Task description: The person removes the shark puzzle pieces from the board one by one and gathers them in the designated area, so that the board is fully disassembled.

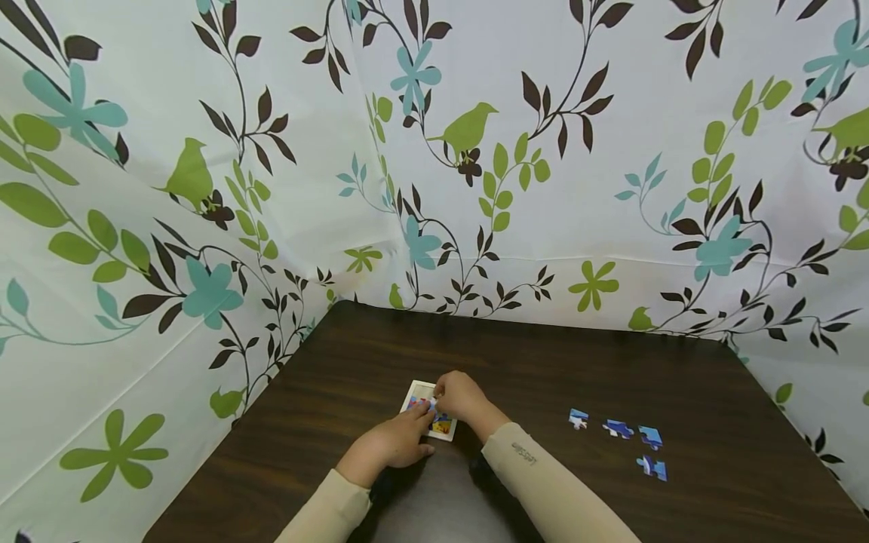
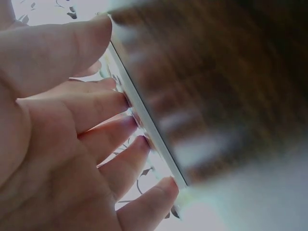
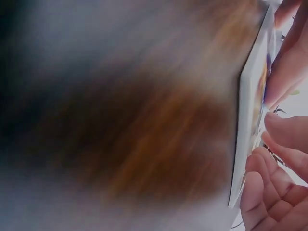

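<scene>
A small picture puzzle in a pale frame (image 1: 424, 385) lies on the dark table, with colourful pieces (image 1: 443, 426) fitted in its lower part. My left hand (image 1: 395, 441) lies over the frame's left side, its nearly straight fingers resting on the pieces. From the right, my right hand (image 1: 463, 397) reaches over the upper part, thumb and forefinger pinching a puzzle piece (image 1: 433, 403) that they mostly hide. In the right wrist view the thumb (image 3: 284, 130) and forefinger meet close over the frame (image 3: 246, 106), the other fingers curled at its edge.
To the right on the brown table (image 1: 516, 362) lie several loose blue-and-white puzzle pieces: one piece (image 1: 578, 418) nearest the hands, another piece (image 1: 618, 428) beyond it, and further ones at the far right. A patterned cloth (image 1: 516, 249) hangs behind the table's back edge.
</scene>
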The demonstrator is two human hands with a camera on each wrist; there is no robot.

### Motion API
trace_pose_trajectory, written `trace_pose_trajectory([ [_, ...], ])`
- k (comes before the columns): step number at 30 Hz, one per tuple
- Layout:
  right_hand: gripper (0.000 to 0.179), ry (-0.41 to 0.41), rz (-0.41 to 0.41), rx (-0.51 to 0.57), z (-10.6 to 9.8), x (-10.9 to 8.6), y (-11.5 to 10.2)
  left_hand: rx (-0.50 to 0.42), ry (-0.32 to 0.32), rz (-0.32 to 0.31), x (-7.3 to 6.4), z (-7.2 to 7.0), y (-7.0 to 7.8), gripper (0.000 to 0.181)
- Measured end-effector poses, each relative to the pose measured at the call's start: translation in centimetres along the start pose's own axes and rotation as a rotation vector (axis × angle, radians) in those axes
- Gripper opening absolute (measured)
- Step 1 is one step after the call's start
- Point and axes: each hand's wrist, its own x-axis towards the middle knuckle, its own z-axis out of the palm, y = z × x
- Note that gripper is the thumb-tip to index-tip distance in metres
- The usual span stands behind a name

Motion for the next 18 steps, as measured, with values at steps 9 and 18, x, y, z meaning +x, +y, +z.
trace_pose_trajectory([
  [9,0.027,-0.030,-0.025,0.000,0.36,0.15,-0.09,-0.011,0.017,-0.002,0.36,0.24,-0.13,0.070],
  [18,0.021,-0.053,-0.019,0.014,0.39,-0.32,-0.52,-0.051,0.027,-0.005,0.24,0.13,-0.12,0.072],
])
